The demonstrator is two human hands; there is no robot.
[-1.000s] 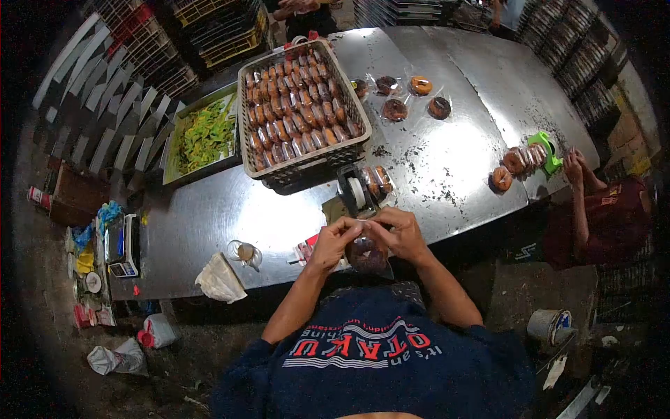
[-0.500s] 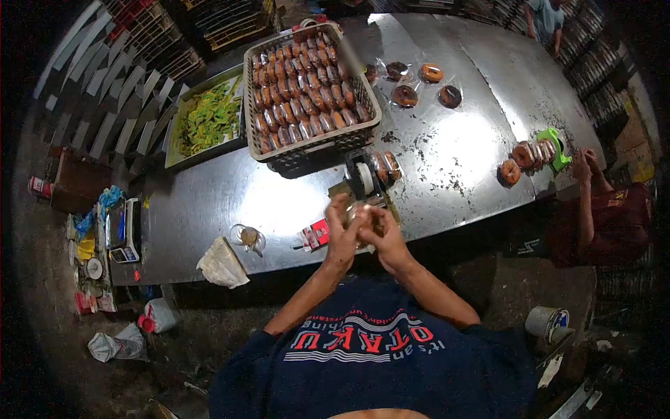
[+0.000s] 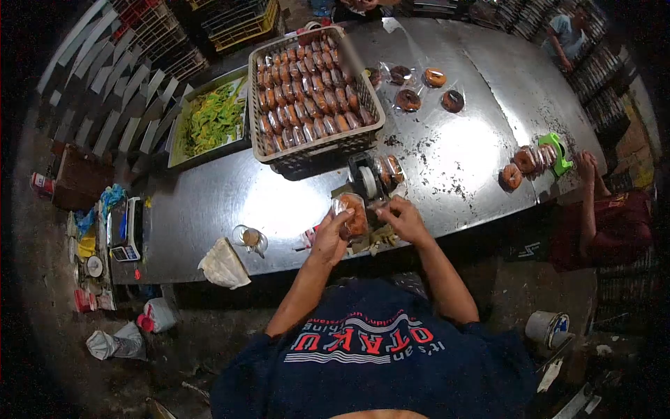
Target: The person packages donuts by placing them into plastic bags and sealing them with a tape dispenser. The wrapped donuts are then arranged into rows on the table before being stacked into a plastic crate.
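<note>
My left hand (image 3: 331, 236) grips a brown doughnut (image 3: 354, 215) in clear plastic, held above the table's near edge. Beside it, the fingers of my right hand (image 3: 403, 221) are pinched together at the right side of the wrapping; what they pinch is too small to make out. Just beyond both hands stands a tape dispenser (image 3: 366, 179) with a white roll. Wrapped doughnuts (image 3: 389, 171) stand against its right side. Under my hands lie yellowish scraps (image 3: 382, 237), and a red-and-white packet (image 3: 309, 236) is partly hidden behind my left hand.
A plastic crate (image 3: 317, 148) full of wrapped doughnuts stands beyond, beside a tray of green-yellow strips (image 3: 213, 115). More doughnuts (image 3: 408, 100) lie at the back. A glass mug (image 3: 250, 239) and folded cloth (image 3: 225, 264) sit left. At right, another person's hands (image 3: 587, 167) are near a green holder (image 3: 556, 153).
My hands were close together over the wrapping; now they have parted, the right one moving right. The doughnut has turned into view in my left hand.
</note>
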